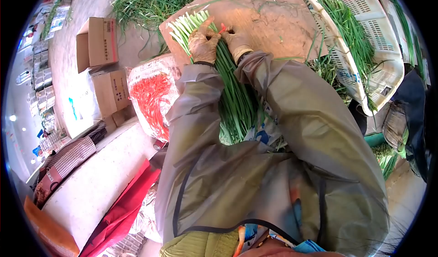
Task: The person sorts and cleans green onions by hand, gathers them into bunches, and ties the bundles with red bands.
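A bundle of long green stalks with pale cut ends (232, 97) lies across the board (283, 26) and runs down towards my lap. My left hand (203, 46), gloved, is closed around the bundle near its pale end. At the bundle's right side, my gloved right hand (237, 42) pinches a red tie (222, 28) that stands up from the stalks. A red strand also shows by the left edge of my left hand. Part of the tie is hidden by the stalks and fingers.
Left of the board sits an open bag of red ties (150, 97), with cardboard boxes (102, 42) beyond. Loose greens (155, 3) lie at the back. A white plastic crate (388, 74) holding green stalks stands on the right.
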Motion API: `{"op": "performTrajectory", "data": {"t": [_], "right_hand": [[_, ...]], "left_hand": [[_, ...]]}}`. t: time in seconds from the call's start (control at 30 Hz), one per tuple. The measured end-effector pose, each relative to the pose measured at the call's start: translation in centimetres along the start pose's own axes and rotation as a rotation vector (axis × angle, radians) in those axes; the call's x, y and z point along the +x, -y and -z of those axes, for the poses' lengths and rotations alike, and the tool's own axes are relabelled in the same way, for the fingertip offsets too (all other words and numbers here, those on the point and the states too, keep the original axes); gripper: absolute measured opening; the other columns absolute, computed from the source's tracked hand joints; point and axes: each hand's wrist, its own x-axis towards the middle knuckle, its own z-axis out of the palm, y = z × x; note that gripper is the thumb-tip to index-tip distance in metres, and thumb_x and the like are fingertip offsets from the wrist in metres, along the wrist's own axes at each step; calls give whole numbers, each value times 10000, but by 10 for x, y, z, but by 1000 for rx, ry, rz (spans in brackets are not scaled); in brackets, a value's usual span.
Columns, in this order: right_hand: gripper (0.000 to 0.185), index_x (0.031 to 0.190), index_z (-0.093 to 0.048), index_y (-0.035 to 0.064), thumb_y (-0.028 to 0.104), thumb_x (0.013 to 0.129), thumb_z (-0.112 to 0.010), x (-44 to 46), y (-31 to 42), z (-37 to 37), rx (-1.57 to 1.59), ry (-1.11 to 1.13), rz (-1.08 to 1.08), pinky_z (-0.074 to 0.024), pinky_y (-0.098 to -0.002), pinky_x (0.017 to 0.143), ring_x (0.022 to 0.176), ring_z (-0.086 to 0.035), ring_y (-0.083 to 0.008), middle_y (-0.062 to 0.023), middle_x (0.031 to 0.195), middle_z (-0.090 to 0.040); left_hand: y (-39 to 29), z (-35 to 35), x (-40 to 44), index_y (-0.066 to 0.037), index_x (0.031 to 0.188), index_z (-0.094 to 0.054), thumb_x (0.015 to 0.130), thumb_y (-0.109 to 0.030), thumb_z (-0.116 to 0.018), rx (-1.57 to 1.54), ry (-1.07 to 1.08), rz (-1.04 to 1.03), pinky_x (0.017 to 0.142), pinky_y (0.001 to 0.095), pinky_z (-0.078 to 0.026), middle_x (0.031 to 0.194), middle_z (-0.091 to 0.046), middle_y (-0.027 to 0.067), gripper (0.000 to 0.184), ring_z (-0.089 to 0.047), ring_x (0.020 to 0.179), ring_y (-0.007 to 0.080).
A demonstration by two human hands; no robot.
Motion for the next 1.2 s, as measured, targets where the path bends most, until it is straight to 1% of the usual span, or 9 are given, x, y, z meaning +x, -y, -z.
{"op": "performTrajectory", "data": {"t": [0.2,0.3,0.47,0.57,0.7,0.77,0.9,0.97,1.2], "right_hand": [[167,860,-589,15,141,773,-654,3,-3,-1,195,21,-1,-429,-266,607,642,-515,-127,-47,730,-577],[146,858,-578,17,120,781,-647,3,-2,0,220,18,-68,-422,-251,591,634,-508,-116,-34,730,-573],[125,846,-565,19,99,789,-642,9,-9,-2,348,68,-133,-425,-241,571,618,-505,-112,-28,710,-563],[133,846,-562,16,107,792,-643,15,-18,-5,217,73,-119,-431,-246,571,610,-507,-114,-32,703,-564],[137,844,-568,14,113,790,-647,15,-21,-4,216,81,-21,-431,-245,570,605,-511,-117,-33,697,-564],[139,855,-584,15,120,790,-648,16,-19,-3,300,93,-88,-430,-247,571,608,-517,-118,-34,702,-574],[137,846,-593,16,131,793,-645,9,-4,3,244,96,-99,-428,-252,571,607,-518,-116,-33,699,-580],[142,834,-596,15,143,795,-644,6,1,5,204,100,-73,-424,-261,572,600,-515,-117,-32,695,-582],[148,835,-597,11,143,790,-648,13,-14,-2,127,45,58,-415,-263,581,617,-516,-122,-40,707,-584]], "left_hand": [[3,-2,-1,-27,1153,-554,666,62,-637,-66,-27,-8,656,237,-447,642,-539,-16,502,-493,624,75],[8,-4,-1,-87,1103,-589,638,-17,-688,-67,-84,50,777,323,-440,636,-595,15,480,-552,631,161],[3,-4,-2,-69,1083,-594,632,15,-687,-112,-128,12,630,287,-465,634,-586,29,468,-542,609,145],[-3,-1,-3,-28,1160,-528,678,35,-640,-36,-77,37,657,247,-445,658,-547,-4,499,-498,627,85],[0,-1,-4,-42,1159,-530,678,48,-637,-25,-78,18,675,247,-439,669,-547,-4,501,-503,648,87],[2,-2,-5,-56,1161,-527,679,60,-636,-228,-56,89,704,247,-432,693,-546,-2,508,-506,679,89],[4,-2,-6,-60,1164,-519,679,70,-636,-271,-56,79,724,248,-425,715,-545,2,516,-506,699,89],[7,-3,-4,-41,1104,-567,655,36,-650,-247,-114,42,617,264,-455,644,-567,10,462,-526,612,106],[1,-1,-4,-47,1098,-571,657,12,-658,-163,-108,62,605,277,-454,635,-574,19,453,-534,605,123]]}}
